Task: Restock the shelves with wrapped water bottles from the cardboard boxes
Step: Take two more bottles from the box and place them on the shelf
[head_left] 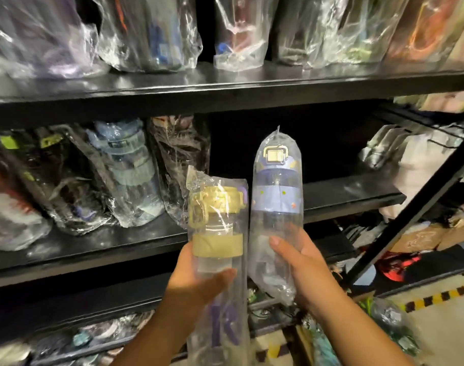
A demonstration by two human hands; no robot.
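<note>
Black metal shelving fills my view, dim, with crinkled plastic glare everywhere. Top shelf [225, 83] carries wrapped bottles along its whole front edge. Middle shelf [352, 196] is stocked only on its left half: a row of wrapped bottles [125, 178] runs from the left edge to about the centre, then a dark empty stretch out to the right end, where a diagonal brace [410, 215] crosses in front.

Both hands are loaded. Left hand [196, 281] is clenched round the lower body of the yellow-lidded bottle [216, 228], thumb across the front, loose wrapper hanging below the grip. Right hand [302, 262] grasps the blue-banded bottle [277, 196] low on its body, thumb on the front. Both bottles stand roughly upright, lids up, side by side and just about touching, held in front of the middle shelf's front edge, level with the gap.

My read: placement step, with the gap as the target.

How I'd do it well:
- Set one at a time. The yellow one goes first, just beside the last wrapped bottle in the row; the blue follows to its right.
- Land each base flat, well back from the front edge. Loose plastic under a base likely makes it rock, so tuck the wrapper tail clear.
- Grips are low and the wrap looks slippery; keep them firm until the base bears weight.
- Watch the tall wrapper tip of the blue one under the top shelf's lip.
- Keep the right forearm clear of the brace.

No cardboard boxes that I can pick out for certain.
</note>
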